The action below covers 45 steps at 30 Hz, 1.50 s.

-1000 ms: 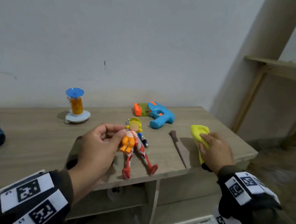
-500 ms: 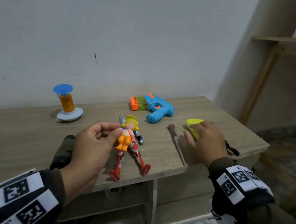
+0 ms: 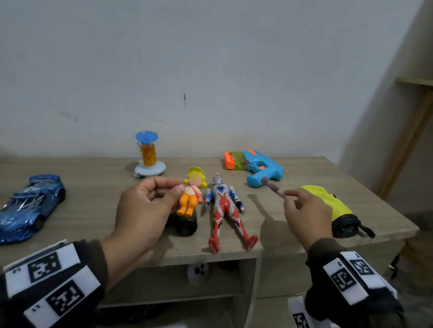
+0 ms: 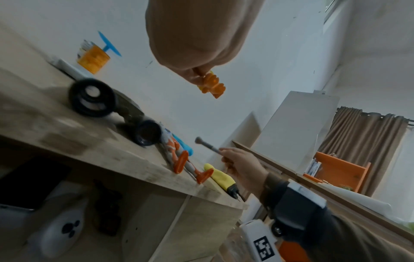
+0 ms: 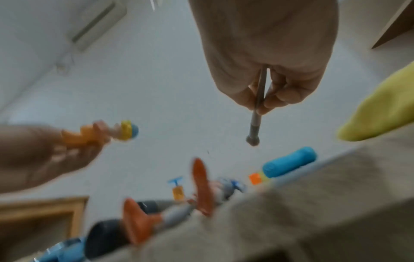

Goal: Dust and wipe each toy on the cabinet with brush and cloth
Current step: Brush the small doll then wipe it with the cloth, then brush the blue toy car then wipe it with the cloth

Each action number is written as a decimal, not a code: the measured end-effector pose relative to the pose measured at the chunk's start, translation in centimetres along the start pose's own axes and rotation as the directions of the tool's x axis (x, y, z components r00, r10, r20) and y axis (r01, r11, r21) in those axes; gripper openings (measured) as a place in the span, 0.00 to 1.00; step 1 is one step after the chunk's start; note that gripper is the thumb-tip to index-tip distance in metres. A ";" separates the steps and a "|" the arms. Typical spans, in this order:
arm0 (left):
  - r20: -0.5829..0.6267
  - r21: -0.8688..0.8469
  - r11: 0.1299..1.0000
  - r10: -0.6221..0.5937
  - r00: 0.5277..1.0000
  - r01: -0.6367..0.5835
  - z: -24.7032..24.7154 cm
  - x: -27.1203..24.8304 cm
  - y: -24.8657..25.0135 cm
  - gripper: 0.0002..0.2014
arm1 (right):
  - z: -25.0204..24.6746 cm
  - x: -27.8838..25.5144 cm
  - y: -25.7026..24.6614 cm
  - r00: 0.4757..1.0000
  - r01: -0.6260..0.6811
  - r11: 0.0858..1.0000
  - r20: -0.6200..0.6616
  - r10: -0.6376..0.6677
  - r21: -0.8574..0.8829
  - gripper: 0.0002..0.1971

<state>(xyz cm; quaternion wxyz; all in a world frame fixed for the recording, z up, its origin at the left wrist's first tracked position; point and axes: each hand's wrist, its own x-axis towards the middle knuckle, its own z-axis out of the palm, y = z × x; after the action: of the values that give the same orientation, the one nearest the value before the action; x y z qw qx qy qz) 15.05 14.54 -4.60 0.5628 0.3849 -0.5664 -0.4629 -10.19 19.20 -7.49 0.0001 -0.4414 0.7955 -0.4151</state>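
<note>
Head view: task looks early. Left hand (image 3: 143, 207) pinches the small doll (image 3: 191, 195), lifted above the cabinet (image 3: 94, 193); right hand (image 3: 307, 213) grips the brush (image 3: 271, 187) by its handle, bristle end pointing far-left, not yet touching the doll. Yellow cloth (image 3: 324, 203) lies on the cabinet far right, not in use. Robot figure (image 3: 225, 207), water gun (image 3: 256, 168), blue car (image 3: 28, 204) and the fan toy (image 3: 148, 156) all lie on the top; can't tell whether any are already cleaned.

Left wrist view: thumb and fingers (image 4: 192, 78) closed on the doll's orange legs (image 4: 211, 86). Brush head (image 4: 199, 140) well apart from it.

Right wrist view: blurred. Fingers (image 5: 280, 95) curled round the thin handle, brush head (image 5: 252, 140) clear of everything. Doll (image 5: 105, 134) off to the left, cloth (image 5: 378, 115) near right.
</note>
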 end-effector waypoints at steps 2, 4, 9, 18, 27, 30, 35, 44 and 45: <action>-0.028 -0.006 1.000 -0.003 1.000 0.003 -1.9 0.0 0.0 0.06 | -0.3 -0.7 -2.5 0.999 -0.014 0.986 -0.042 0.021 0.163 0.10; -0.053 0.003 1.000 -0.019 0.998 0.020 -3.5 0.0 -0.3 0.05 | -0.2 -1.5 -4.7 0.998 -0.035 0.929 -0.040 0.054 0.367 0.09; -0.169 0.049 0.994 -0.085 0.982 0.095 -9.1 0.3 -2.3 0.04 | 1.3 -4.7 -10.9 0.991 -0.092 0.732 0.130 0.005 0.675 0.08; -0.268 0.183 0.944 -0.220 0.938 0.274 -14.9 2.0 -6.2 0.04 | 4.5 -7.9 -17.5 0.952 -0.119 0.654 0.273 -0.138 0.747 0.07; -0.257 0.320 0.907 -0.195 0.947 0.274 -15.2 3.5 -7.3 0.02 | 6.7 -8.8 -19.5 0.936 -0.129 0.716 0.323 -0.140 0.686 0.07; -0.257 0.377 0.889 -0.167 0.952 0.258 -15.2 3.8 -7.2 0.03 | 7.0 -9.1 -20.1 0.930 -0.143 0.713 0.339 -0.139 0.686 0.08; -0.173 0.413 0.877 -0.188 0.967 0.244 -16.0 3.9 -6.6 0.07 | 8.2 -9.3 -21.0 0.923 -0.161 0.698 0.357 -0.144 0.698 0.07; -0.289 0.495 0.866 0.090 0.953 0.068 -22.9 4.4 -3.4 0.05 | 10.0 -10.3 -23.9 0.895 -0.139 0.698 0.390 -0.215 0.703 0.08; -0.314 0.498 0.863 0.092 0.945 0.082 -24.0 4.7 -3.2 0.06 | 10.3 -10.4 -24.2 0.892 -0.136 0.697 0.393 -0.222 0.703 0.08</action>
<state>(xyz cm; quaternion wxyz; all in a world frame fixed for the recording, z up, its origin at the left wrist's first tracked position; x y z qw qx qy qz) 38.31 6.94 -7.85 0.5298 0.5883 -0.5672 -0.2268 16.93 13.32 -2.07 0.3452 -0.5088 0.5376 -0.5770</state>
